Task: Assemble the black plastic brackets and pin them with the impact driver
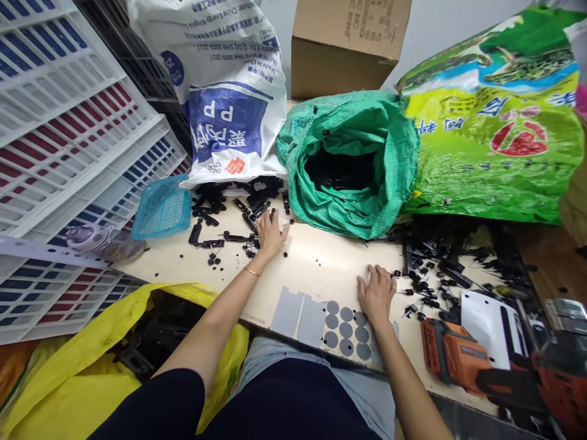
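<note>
- A pale worktable fills the middle of the head view, hemmed in by stacked white crates on the left and a large green printed sack on the right.
- A white woven sack lies tipped at the back left, black plastic parts spilling from its mouth onto the table; beside it a green sack gapes open with dark pieces inside.
- A yellow bag at the lower left holds more black pieces, which suggests some have been moved off the table, though heaps remain on both sides.
- An orange power tool rests at the table's right edge, near a second scatter of black parts.
- A small blue basket sits at the left, apparently bare.
- The left hand lies flat, fingers spread, on the spilled parts, clasping nothing visible.
- The right hand rests palm down at the fringe of the right scatter; whether it pinches a piece cannot be told.
</note>
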The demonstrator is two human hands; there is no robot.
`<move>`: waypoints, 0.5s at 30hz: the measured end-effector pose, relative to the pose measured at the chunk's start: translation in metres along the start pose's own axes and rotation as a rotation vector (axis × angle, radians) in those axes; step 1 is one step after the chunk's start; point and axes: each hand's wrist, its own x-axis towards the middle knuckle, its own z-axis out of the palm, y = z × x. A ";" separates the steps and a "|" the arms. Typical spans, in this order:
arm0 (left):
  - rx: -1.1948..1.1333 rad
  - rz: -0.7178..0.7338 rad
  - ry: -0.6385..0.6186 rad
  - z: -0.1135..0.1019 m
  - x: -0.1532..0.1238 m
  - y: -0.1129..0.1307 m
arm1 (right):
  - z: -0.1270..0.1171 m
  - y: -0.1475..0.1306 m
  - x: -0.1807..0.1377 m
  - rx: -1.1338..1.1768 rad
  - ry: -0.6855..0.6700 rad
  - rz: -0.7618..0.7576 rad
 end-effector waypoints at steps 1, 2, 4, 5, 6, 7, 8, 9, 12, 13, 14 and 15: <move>0.003 -0.059 0.006 -0.002 0.019 -0.009 | 0.000 0.001 0.002 -0.002 0.006 0.020; 0.012 -0.112 -0.004 -0.005 0.038 -0.018 | 0.000 0.002 0.004 -0.005 0.005 0.032; 0.032 -0.170 -0.094 -0.009 0.075 -0.038 | 0.000 0.002 0.008 -0.004 -0.014 0.033; 0.037 -0.181 -0.166 -0.010 0.090 -0.047 | -0.001 0.001 0.009 0.001 -0.023 0.035; 0.038 -0.173 -0.240 -0.011 0.104 -0.054 | -0.002 0.001 0.009 0.007 -0.029 0.039; 0.037 -0.164 -0.308 -0.011 0.115 -0.059 | -0.002 0.000 0.009 0.014 -0.035 0.045; 0.038 -0.160 -0.365 -0.011 0.123 -0.063 | -0.003 0.000 0.008 0.020 -0.043 0.050; 0.040 -0.156 -0.409 -0.010 0.128 -0.064 | -0.004 0.000 0.006 0.025 -0.050 0.055; 0.049 -0.160 -0.443 -0.006 0.130 -0.060 | -0.007 0.001 0.003 0.040 -0.048 0.065; 0.048 -0.161 -0.420 -0.004 0.126 -0.057 | -0.009 0.000 0.004 0.052 -0.030 0.070; 0.046 -0.159 -0.385 -0.002 0.122 -0.055 | -0.012 -0.002 0.008 0.071 -0.007 0.069; 0.045 -0.153 -0.349 0.000 0.117 -0.053 | -0.014 -0.005 0.014 0.099 0.019 0.059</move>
